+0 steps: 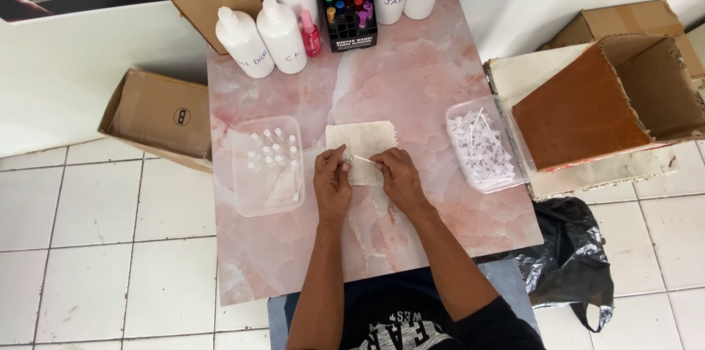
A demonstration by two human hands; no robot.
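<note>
Head view: both hands met over a beige cloth [361, 146] on the pink marble-look table [411, 78]; the left hand [332, 182] had thumb & forefinger pinched together on a tiny clear vial [344, 164], held just above the cloth's left edge; the right hand [396, 176] was pinched shut on a thin white dip tube [364, 160], which ran leftward from its fingertips toward the vial, its far tip just beside the left fingers; whether the tube had entered the vial was too small to tell. Left of the hands sat a clear tray w/ small capped vials [269, 163]; right of them, near the table edge, a clear tray of loose white tubes & sprayer parts [485, 146]. At the table's back stood white plastic bottles [263, 35], a small pink bottle [311, 33] & a black display box of coloured vials [346, 6]. Open cardboard boxes [609, 93] lay beside the table on the right; a black plastic bag [569, 262] on the tiled floor.
</note>
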